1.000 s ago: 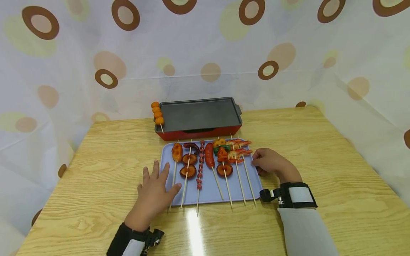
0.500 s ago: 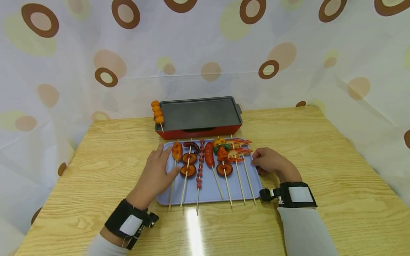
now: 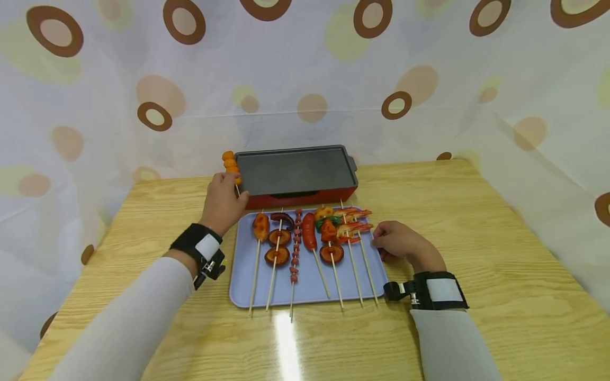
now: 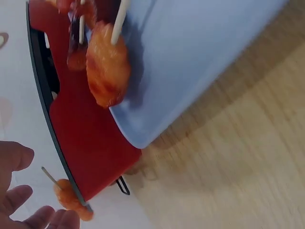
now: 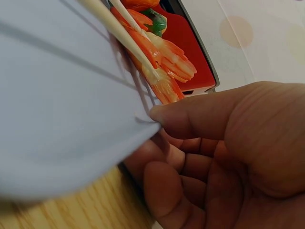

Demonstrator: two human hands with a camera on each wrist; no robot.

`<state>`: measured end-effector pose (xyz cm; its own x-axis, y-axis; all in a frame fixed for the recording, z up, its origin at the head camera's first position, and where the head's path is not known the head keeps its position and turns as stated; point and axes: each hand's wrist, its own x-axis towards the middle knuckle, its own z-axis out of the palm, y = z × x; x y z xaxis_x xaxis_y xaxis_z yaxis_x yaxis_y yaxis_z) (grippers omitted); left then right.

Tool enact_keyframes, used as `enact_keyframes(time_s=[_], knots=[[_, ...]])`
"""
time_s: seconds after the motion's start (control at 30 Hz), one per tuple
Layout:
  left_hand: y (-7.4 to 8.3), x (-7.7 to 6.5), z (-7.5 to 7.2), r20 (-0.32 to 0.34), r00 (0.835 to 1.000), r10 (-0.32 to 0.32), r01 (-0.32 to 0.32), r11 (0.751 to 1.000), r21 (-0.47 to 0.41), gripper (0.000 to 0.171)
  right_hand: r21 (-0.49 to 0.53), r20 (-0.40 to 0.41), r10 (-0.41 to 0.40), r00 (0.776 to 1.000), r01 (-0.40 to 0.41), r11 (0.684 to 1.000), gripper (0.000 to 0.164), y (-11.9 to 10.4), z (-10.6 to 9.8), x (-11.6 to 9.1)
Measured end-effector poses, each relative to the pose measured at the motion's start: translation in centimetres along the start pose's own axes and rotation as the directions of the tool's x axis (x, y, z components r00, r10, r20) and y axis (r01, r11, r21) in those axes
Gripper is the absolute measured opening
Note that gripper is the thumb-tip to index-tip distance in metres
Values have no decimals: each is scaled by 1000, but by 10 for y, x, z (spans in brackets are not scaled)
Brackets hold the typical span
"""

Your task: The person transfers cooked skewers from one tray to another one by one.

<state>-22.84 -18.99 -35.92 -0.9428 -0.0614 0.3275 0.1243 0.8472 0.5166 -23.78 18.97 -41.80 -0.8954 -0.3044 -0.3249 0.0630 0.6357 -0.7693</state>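
Note:
At the grill's left end, my left hand (image 3: 223, 203) reaches over a skewer of orange balls (image 3: 230, 163) lying across the corner. In the left wrist view the thumb (image 4: 16, 155) and fingers stand apart, with the stick between them and no grip on it. My right hand (image 3: 399, 242) pinches the right rim of the lavender tray (image 3: 310, 293), thumb on top and fingers curled beneath, as the right wrist view shows. On the tray lie several food skewers, among them a sausage (image 3: 309, 233), mushroom slices (image 3: 277, 256) and shrimp (image 3: 355, 228).
The red and black grill (image 3: 293, 172) stands behind the tray, close to its far edge. Both sit on a wooden table (image 3: 476, 238). A patterned cloth (image 3: 271, 63) hangs behind the table and at its sides. Several skewer sticks jut past the tray's front edge.
My left hand has moved forward from the tray's left side to the orange-ball skewer at the grill. My right hand has stayed on the tray's rim.

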Motion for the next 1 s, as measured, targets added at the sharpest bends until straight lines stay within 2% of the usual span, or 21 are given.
enact_keyframes(time_s=[0.2, 0.47, 0.57, 0.73, 0.9, 1.0], knots=[[-8, 15, 3, -71, 994, -79, 80, 997, 7, 38, 6, 2, 3, 1000, -3, 1000, 8, -1, 1, -1], [-9, 17, 0, -71, 982, -172, 169, 984, -48, 21, 12, 0, 14, 1000, -14, 1000, 7, -1, 1, 0], [-10, 17, -2, -47, 977, -209, 207, 978, -39, 24, 8, -1, 15, 1000, -15, 1000, 8, -2, 0, 0], [-9, 21, -3, 32, 965, -262, 262, 965, -5, 29, 12, 5, 8, 1000, -8, 1000, 8, -2, 0, 0], [-5, 28, -7, 85, 958, -274, 270, 961, 59, 29, 13, 12, 8, 1000, -8, 1000, 8, -2, 0, 0], [-3, 32, -10, 94, 959, -268, 259, 961, 102, 33, 10, 8, 10, 1000, -10, 1000, 8, -2, 0, 0]])
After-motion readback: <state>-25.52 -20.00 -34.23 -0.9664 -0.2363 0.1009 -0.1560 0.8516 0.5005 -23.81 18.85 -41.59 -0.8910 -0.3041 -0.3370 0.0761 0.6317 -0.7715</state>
